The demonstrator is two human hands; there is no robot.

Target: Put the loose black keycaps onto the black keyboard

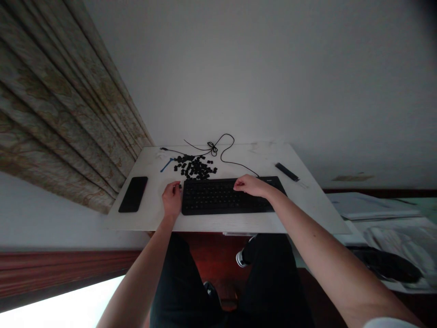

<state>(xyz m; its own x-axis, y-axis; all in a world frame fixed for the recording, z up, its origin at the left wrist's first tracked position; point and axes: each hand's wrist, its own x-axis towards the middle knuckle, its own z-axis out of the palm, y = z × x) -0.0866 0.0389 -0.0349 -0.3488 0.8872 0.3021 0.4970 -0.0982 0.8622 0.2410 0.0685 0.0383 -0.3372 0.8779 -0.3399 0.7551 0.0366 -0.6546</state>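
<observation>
The left hand [171, 200] is pinched nearly shut, thumb and fingertips closed on a small black keycap [179, 186] that is mostly hidden between them. It sits just beside the left end of the keyboard [211, 198], near its far corner, and the fingers are raised a little off the white desk [232, 223]. The right hand [251, 186] lies palm down over the keyboard's right half, fingers loosely curved and reaching toward the far edge. It covers the keys beneath it, so whether it has hold of anything cannot be told.

The keyboard lies between the hands, its long axis running side to side and square to the near edge of the desk. Its keys are too dark and small to make out singly, and the right forearm hides part of its near right corner.

Ahead of the left hand, a loose pile of black keycaps [194, 167] spreads just beyond the keyboard's far edge. Beside that pile, closer to the hand, lies a slim blue tool [167, 165], tilted across the desk — its exact kind is hard to tell. Further left of the hand is a black phone [133, 194], lying face up with its long axis pointing away. A black cable [227, 148] leaves the keyboard's far edge ahead of the right hand, then loops and knots behind the pile. Ahead and to the right of that hand lies a dark stick-shaped object [287, 171] — too small to name
</observation>
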